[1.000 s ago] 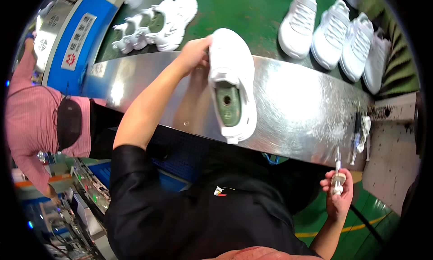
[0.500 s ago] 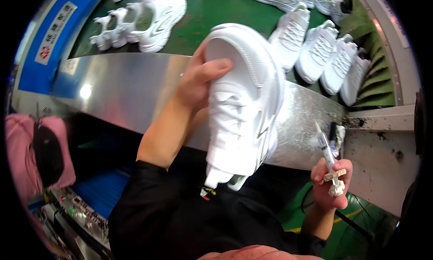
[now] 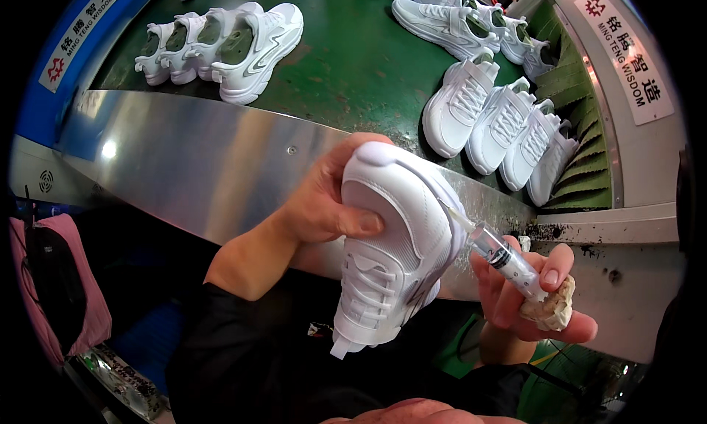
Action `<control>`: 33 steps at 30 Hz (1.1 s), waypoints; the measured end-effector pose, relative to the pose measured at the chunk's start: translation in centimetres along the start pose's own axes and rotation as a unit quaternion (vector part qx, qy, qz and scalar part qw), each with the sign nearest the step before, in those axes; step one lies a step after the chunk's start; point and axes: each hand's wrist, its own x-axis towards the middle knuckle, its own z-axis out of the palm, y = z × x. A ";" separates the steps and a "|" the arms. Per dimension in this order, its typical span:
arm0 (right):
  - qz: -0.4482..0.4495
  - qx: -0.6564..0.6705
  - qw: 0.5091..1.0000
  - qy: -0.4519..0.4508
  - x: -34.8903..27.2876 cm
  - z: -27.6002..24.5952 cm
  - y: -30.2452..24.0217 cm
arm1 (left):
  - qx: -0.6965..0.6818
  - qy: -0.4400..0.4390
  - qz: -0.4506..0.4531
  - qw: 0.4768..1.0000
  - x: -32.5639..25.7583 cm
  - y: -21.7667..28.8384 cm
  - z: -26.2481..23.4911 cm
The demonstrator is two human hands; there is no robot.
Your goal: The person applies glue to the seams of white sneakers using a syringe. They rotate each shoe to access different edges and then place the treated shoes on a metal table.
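Observation:
A white lace-up sneaker (image 3: 390, 240) is gripped around its toe by my left hand (image 3: 324, 196), thumb on the upper and the other fingers mostly hidden behind the sole. Its toe points away from me, its heel and pull tab toward my body. My right hand (image 3: 508, 299) holds a clear plastic syringe (image 3: 508, 262) with dark markings. The syringe's thin tip is at the seam between upper and sole on the shoe's right side; whether it touches, I cannot tell. A crumpled off-white lump (image 3: 554, 308) wraps the syringe's rear end, among my fingers.
Beyond a metal ledge (image 3: 221, 144) lies a green conveyor belt (image 3: 353, 78). White sneakers (image 3: 258, 52) stand in a row at its left, more white sneakers (image 3: 460, 107) at its right. Green strip flaps (image 3: 582, 144) border the right edge. A pink-and-black chair or bag (image 3: 62, 284) is at left.
My right hand has brought the syringe up and left to the shoe's side. The sneaker sits lower in view and its toe is tilted differently. The view has shifted slightly.

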 end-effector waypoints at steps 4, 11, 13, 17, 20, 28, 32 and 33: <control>-0.003 -0.035 0.999 0.002 1.4 0.9 0.2 | 0.033 0.048 -0.007 0.998 -0.4 0.0 0.6; 0.002 -0.053 0.999 -0.008 1.7 1.3 0.4 | 0.039 0.030 -0.008 0.999 -0.6 0.3 1.1; 0.027 -0.064 0.998 -0.009 1.8 1.4 0.2 | 0.038 0.023 -0.001 0.999 -0.7 0.3 1.1; 0.091 -0.101 0.991 -0.003 2.2 2.1 -0.8 | 0.026 0.019 -0.003 0.999 -0.9 0.5 1.2; 0.104 -0.106 0.989 0.011 2.3 2.4 -1.0 | 0.016 0.018 -0.007 1.000 -0.9 0.6 1.3; 0.120 -0.113 0.986 0.028 1.4 1.7 -1.4 | 0.074 0.062 -0.014 0.995 -0.6 1.0 0.9; 0.112 -0.109 0.987 0.036 -0.3 0.5 -1.2 | 0.020 -0.004 0.034 0.999 -0.3 0.3 -0.5; 0.109 -0.106 0.988 0.038 -0.7 0.2 -1.0 | 0.009 0.005 0.030 0.999 -0.3 0.3 -0.7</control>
